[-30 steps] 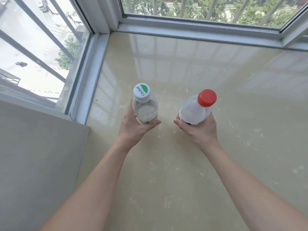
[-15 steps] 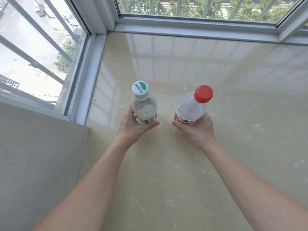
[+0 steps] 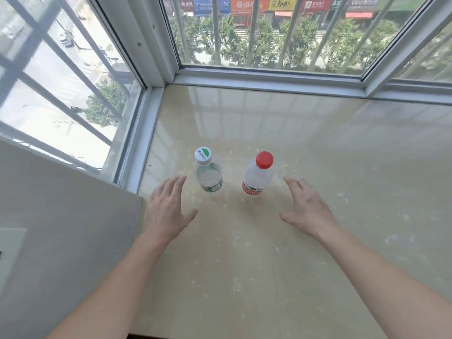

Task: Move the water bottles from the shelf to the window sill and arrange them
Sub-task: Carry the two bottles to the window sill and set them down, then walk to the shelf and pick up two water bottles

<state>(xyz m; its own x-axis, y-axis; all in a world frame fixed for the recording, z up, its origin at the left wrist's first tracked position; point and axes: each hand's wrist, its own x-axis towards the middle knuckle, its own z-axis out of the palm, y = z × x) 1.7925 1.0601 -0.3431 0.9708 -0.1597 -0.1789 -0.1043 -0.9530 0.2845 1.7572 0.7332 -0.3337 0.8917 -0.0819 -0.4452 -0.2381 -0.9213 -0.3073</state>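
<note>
Fingers spread, left hand [image 3: 168,211] and right hand [image 3: 308,211] hover empty beside two upright bottles [image 3: 208,174] on the sill [image 3: 318,148]

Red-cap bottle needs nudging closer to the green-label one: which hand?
Right. The right hand is open beside the red-cap bottle, on its outer side; the left hand sits beyond the green-label bottle.

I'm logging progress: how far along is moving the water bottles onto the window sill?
Done: the green-capped bottle and the red-capped bottle stand upright side by side, apart, on the window sill. In hand: nothing; the left hand and right hand are open, near the bottles but not touching. Left: the shelf is out of view, so any remaining bottles cannot be judged.
</note>
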